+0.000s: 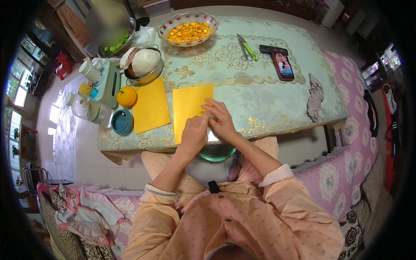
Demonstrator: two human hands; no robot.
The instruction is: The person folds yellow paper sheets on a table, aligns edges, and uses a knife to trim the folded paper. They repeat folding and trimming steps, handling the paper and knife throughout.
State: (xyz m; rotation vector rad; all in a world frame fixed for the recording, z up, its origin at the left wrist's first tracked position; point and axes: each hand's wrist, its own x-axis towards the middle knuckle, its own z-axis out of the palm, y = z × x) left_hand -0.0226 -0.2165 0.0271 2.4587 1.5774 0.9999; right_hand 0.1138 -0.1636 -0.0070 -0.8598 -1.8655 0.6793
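Note:
My left hand (195, 131) and my right hand (221, 121) meet over the right edge of a yellow paper sheet (188, 100) on the cloth-covered table. The left index finger points at the fingers of the right hand; whether something small is between them cannot be told. A second yellow sheet or stack (151, 109) lies to the left. At the back stands a clear glass bowl (188, 43) holding many folded gold-yellow paper pieces. Green-handled scissors (248, 50) lie at the back right. Below the table edge, between the knees, is a green bowl (217, 154), partly hidden.
An orange (126, 96), a blue-green dish (122, 122), a plastic bottle (92, 111), a tissue box (109, 85) and a metal pot (151, 75) crowd the left side. A phone (283, 66) and a crumpled grey cloth (314, 99) lie on the right.

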